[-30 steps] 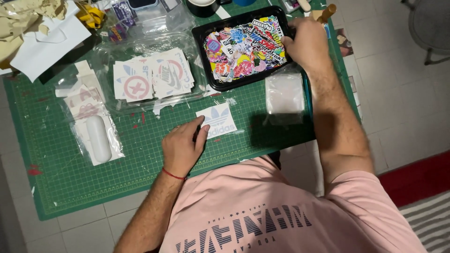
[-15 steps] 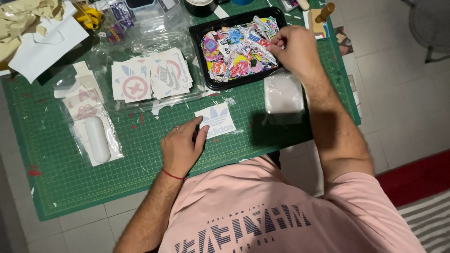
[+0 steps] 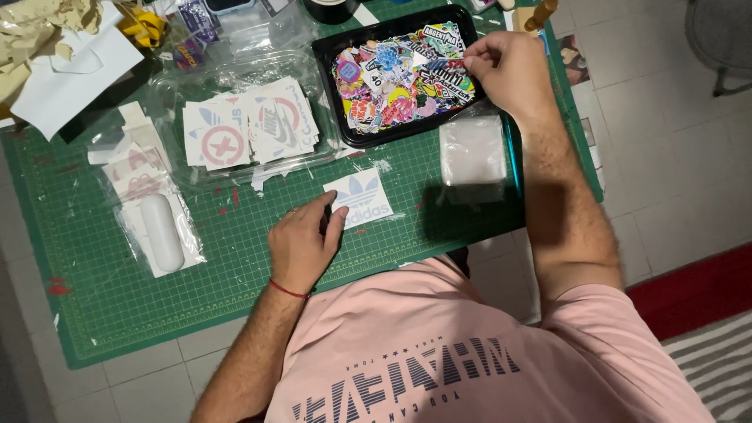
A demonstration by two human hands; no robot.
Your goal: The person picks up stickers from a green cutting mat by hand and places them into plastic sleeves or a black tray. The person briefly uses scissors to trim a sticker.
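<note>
Stickers (image 3: 399, 82) in many colours fill a black tray (image 3: 338, 47) at the far edge of the green cutting mat (image 3: 235, 258) that covers the surface. The right hand (image 3: 509, 74) reaches over the tray's right end, its fingers pinched together on the edge of one sticker at the top of the pile. The left hand (image 3: 301, 243) rests on the mat nearer the body, curled with the fingertips pressing down on the left edge of a small white decal sheet (image 3: 359, 197) with a dark printed shape, which lies flat just below the tray. A red cord circles the left wrist.

Left of the tray sits a clear plastic container (image 3: 235, 117) holding a spread of white sheets with red and grey marks. Nearer the mat's left side lies a white oblong tool (image 3: 162, 231) on a clear bag. Just right of the decal sheet, beside the right forearm, is a small stack of clear bags (image 3: 471, 149). Crumpled beige backing paper (image 3: 39, 31) is heaped in the far left corner.
</note>
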